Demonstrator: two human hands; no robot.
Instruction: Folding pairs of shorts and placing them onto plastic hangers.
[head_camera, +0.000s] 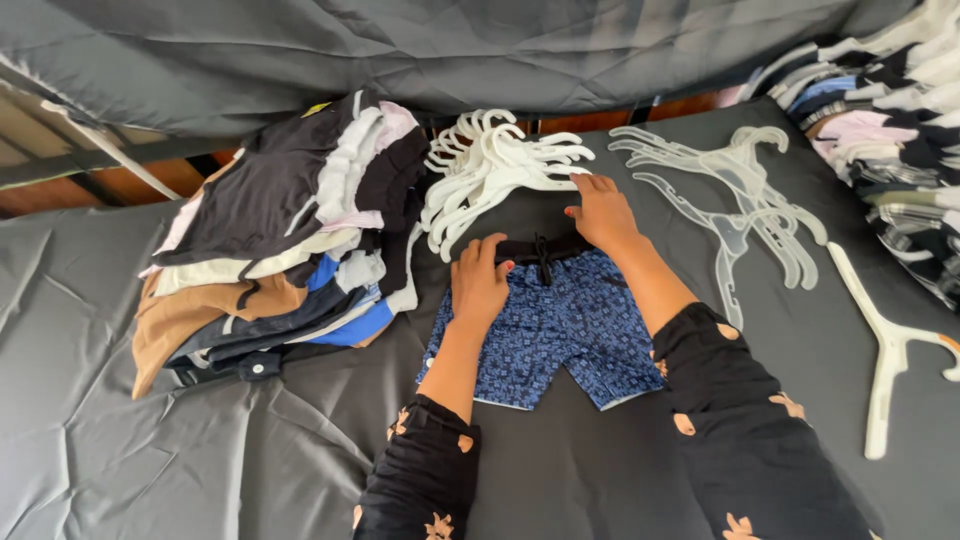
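Observation:
A small pair of blue patterned shorts (560, 335) with a black waistband and drawstring lies flat on the dark grey cloth. My left hand (478, 283) rests flat on the left side of the waistband, fingers together. My right hand (603, 212) presses on the right end of the waistband, its fingertips reaching the nearest white hanger in the heap of white plastic hangers (490, 165) just beyond. Neither hand grips anything.
A leaning stack of folded clothes (280, 240) sits left of the shorts. Clear plastic hangers (745, 200) lie at the right, with one white hanger (888, 360) apart. More folded garments (890, 120) pile up at the far right. Grey cloth (150, 450) covers the surface.

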